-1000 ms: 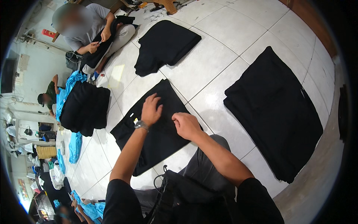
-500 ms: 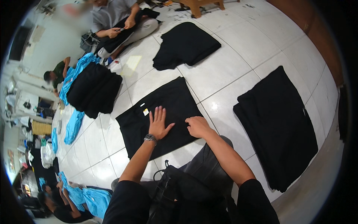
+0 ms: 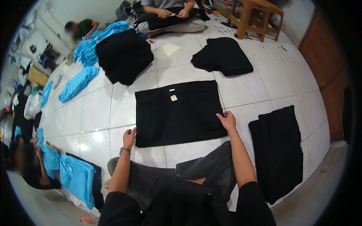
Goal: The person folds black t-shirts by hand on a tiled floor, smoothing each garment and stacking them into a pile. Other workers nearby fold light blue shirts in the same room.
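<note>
On the floor before me lies a black garment (image 3: 179, 118), folded into a flat rectangle. A small white label and a yellow-and-white tag (image 3: 174, 98) show near its far edge. My left hand (image 3: 129, 138) is at the near left corner, fingers curled in against the side edge. At the right edge, my right hand (image 3: 228, 121) has its thumb over the cloth and its other fingers bent at the side. Both hands appear to pinch the edges, though the fingertips are partly hidden.
Folded black cloth (image 3: 279, 154) lies right of my knee, and another black pile (image 3: 224, 56) farther off. A tall black stack (image 3: 124, 56) stands far left beside light-blue garments (image 3: 79, 83). Co-workers sit around the left and far sides. A brown plastic stool (image 3: 249, 19) stands at the back.
My hands have moved apart, from lying on top of the black garment to its left and right edges. The view has turned, so the garment now appears squarer to me.
</note>
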Motion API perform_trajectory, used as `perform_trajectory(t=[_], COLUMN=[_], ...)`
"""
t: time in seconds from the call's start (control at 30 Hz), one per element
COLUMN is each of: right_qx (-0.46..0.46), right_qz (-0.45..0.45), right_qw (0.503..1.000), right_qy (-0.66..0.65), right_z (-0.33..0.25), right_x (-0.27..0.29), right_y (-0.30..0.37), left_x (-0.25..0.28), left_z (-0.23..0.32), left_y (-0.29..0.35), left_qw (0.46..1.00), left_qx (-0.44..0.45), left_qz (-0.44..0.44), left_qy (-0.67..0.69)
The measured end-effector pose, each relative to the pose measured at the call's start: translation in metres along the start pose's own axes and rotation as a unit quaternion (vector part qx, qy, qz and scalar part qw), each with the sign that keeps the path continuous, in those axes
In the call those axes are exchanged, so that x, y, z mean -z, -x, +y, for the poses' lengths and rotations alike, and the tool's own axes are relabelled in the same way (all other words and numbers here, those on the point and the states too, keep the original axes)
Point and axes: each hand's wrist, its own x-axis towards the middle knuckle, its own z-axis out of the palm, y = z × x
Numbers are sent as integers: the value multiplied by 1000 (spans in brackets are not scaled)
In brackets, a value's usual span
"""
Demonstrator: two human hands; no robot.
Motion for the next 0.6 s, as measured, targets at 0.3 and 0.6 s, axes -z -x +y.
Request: perform_trajectory(t=[0.3,0.6], right_qx=[100,-93], right_qz=[-6,-279], right_qw=[995,882], right_qy=[17,-367], right_z=[7,-16], right_x=[-13,14], right_y=[-7,1], left_x=[-13,-5], left_z=[36,55], left_y=[-2,3], left_qw=[995,943], left_qx=[27,140], left_qz=[-81,-190], left_qy=[-55,236])
